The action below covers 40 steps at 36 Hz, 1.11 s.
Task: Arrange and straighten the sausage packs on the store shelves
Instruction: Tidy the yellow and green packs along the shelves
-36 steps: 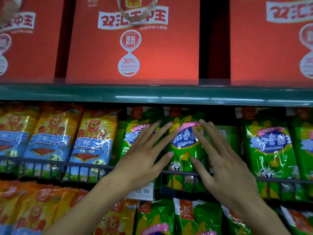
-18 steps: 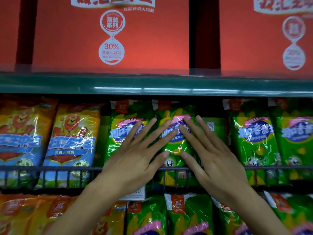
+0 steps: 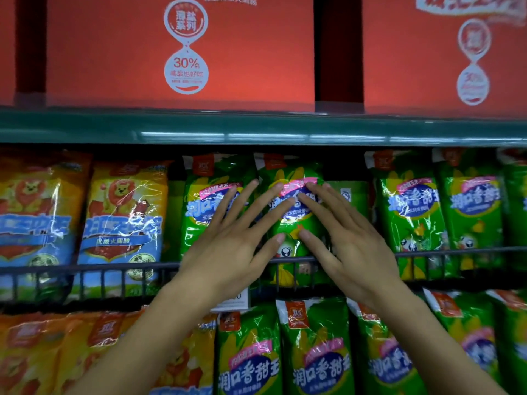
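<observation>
Your left hand (image 3: 228, 246) and right hand (image 3: 350, 246) are both flat, fingers straight and spread, pressing the middle green sausage pack (image 3: 291, 223). Left fingers also overlap the neighbouring green pack (image 3: 211, 206). Both packs stand upright behind the wire rail (image 3: 85, 267), mid shelf.

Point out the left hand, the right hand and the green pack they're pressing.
left hand (image 3: 228, 249), head view, back of the hand.
right hand (image 3: 353, 246), head view, back of the hand.
green pack (image 3: 288, 175), head view, upper front, above the fingers.
</observation>
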{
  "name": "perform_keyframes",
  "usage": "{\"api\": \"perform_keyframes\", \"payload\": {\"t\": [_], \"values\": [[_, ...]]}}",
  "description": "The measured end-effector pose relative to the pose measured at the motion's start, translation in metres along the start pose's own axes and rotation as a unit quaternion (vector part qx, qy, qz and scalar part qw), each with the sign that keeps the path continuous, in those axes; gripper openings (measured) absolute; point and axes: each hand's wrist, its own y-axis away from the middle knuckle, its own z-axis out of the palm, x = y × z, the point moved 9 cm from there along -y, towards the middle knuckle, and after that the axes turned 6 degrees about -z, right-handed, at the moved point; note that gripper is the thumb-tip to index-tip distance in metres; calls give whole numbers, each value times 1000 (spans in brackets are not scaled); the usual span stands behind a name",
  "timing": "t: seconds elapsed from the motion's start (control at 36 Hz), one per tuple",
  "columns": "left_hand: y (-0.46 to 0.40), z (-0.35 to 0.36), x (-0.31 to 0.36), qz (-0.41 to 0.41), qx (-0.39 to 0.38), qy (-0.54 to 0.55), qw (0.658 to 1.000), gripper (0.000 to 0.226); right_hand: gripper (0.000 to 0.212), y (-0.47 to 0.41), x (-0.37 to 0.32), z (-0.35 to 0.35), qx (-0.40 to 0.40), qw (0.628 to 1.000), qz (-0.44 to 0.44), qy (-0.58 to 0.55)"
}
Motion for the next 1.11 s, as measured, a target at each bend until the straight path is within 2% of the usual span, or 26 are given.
{"api": "perform_keyframes", "payload": {"t": [0.17, 0.31, 0.44, 0.64, 0.75, 0.81, 0.89, 0.97, 1.03, 1.11], "values": [[-12, -6, -8, -10, -2, 17, 1000, 65, 66, -15, 11, -8, -16, 993, 37, -110], [-25, -3, -13, -30, 1, -3, 1000, 70, 74, -27, 15, 5, -56, 995, 28, -84], [-25, -4, -14, -69, 13, -10, 997, 67, 72, -27, 15, 10, -36, 998, 25, -39], [-21, -2, -12, -104, -30, 13, 994, 66, 73, -29, 10, 2, -62, 994, 11, -88], [-16, -5, -8, -104, 16, 44, 993, 69, 67, -11, 29, -29, 13, 995, 5, -97], [-16, -9, 1, -105, 46, 63, 992, 72, 61, 6, 48, -48, 55, 994, 18, -95], [-20, -20, 34, -54, 109, 87, 989, 60, 59, 32, 84, -72, 87, 990, 58, -95], [-31, -22, 73, -9, 135, 129, 982, 49, 60, 50, 124, -94, 114, 982, 111, -97], [-42, -17, 93, -9, 119, 167, 979, 46, 63, 60, 146, -100, 103, 980, 144, -88], [-66, 3, 113, -47, 44, 259, 964, 48, 65, 71, 165, -102, 58, 978, 191, -65]]}}
